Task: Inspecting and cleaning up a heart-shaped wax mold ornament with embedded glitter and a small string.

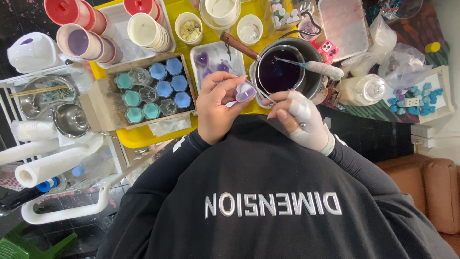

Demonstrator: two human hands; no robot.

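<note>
Crowded craft table w/ a yellow tray (139,136) under most of the stuff, dark floor around it. Just left of the left hand: cardboard box (96,103) w/ blue and teal flower-shaped moulds (165,88) plus a few clear ones. Above that, stacked paper cups (79,42), red and purple inside. Far left: white paper rolls (43,168) and a steel bowl (71,120). Right of the right hand: clear plastic jar (366,89), crumpled clear bags (402,64), a white tray w/ small blue and purple pieces (417,93). Just above both hands: metal pot of dark purple liquid (280,74), wooden handle, a dropper (311,66) laid across its rim.

Left hand (218,108) pinches a small clear heart-shaped mould (245,91) w/ pale purple fill, fingers closed round it. Right hand (302,120), bandaged in white, sits just beside it, fingers curled on a thin metal stick (266,96) whose tip meets the mould. Mould is btwn the two hands, in front of the pot
</note>
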